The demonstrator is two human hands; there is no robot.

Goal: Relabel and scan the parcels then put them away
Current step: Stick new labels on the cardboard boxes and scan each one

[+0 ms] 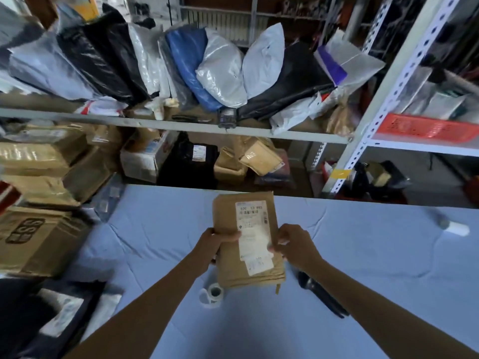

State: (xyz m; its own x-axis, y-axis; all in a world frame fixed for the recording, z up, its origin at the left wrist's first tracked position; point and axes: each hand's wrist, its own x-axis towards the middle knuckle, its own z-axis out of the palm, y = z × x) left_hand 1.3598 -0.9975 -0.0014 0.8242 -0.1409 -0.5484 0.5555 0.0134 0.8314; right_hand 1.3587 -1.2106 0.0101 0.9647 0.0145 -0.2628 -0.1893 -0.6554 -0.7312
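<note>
left hand, right hand gripping brown parcel, label roll, black scanner beneath

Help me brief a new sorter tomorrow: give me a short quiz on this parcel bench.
1. True or false: the brown parcel lies untouched on the blue table.
2. Where is the label roll? A on the shelf; B on the table, near the left forearm; C inside a carton.
3. Fill in: the black handheld device lies on the table beside the ___ forearm.
Key: 1 false, the left hand and right hand both hold it; 2 B; 3 right.
</note>
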